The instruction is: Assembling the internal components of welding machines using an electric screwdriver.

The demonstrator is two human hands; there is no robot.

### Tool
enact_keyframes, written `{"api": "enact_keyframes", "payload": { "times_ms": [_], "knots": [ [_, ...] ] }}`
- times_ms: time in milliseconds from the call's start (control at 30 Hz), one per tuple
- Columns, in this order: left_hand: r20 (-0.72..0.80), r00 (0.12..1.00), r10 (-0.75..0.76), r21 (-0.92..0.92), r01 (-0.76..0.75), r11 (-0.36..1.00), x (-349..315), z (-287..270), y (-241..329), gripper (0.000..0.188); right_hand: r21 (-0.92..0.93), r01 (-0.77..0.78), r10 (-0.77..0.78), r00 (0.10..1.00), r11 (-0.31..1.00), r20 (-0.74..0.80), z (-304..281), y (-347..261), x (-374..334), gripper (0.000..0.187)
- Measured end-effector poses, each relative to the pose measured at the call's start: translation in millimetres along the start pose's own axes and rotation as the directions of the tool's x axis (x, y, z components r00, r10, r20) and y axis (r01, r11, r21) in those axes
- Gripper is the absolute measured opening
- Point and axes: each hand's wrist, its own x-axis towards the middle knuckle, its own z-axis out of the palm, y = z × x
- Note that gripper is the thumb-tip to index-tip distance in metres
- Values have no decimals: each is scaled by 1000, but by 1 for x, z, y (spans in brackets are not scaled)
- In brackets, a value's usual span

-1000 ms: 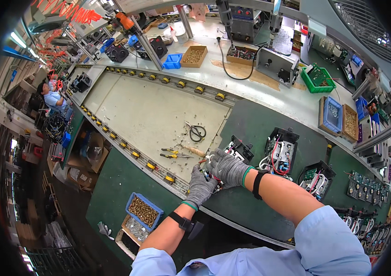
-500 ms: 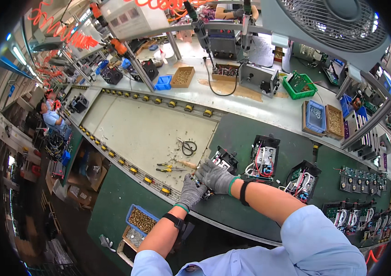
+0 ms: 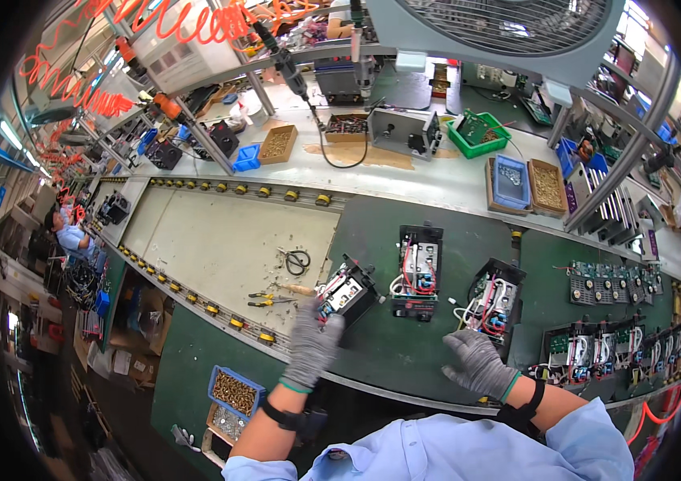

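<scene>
My left hand, in a grey glove, is at the near left corner of an open black-cased electronic unit. Its fingers look stretched, though motion smears their tips, and I cannot tell whether they touch the case. My gloved right hand has its fingers apart at the near left edge of another such unit, by its loose white wires; whether it touches is unclear. Between the hands, farther back, a third unit with red and white wires stands on the green mat.
Yellow-handled pliers and a black cable loop lie left of the units. A roller track edges the bench. Blue screw bin sits near left. More wired units and circuit boards stand right. A fan hangs above.
My right hand has left the leftmost unit and moved right to the rightmost of the three. My left hand stays by the leftmost unit, which now shows more fully. The view has shifted right.
</scene>
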Motion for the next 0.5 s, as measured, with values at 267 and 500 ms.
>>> {"api": "enact_keyframes", "payload": {
  "times_ms": [267,500],
  "knots": [
    [560,609,-561,-446,793,416,33,168,74,59,83,33,-20,988,996,-150,-10,-14,-29,52],
    [397,637,-660,-438,764,474,41,206,65,50,112,9,3,994,994,-107,-18,-17,-56,47]
  ]
}}
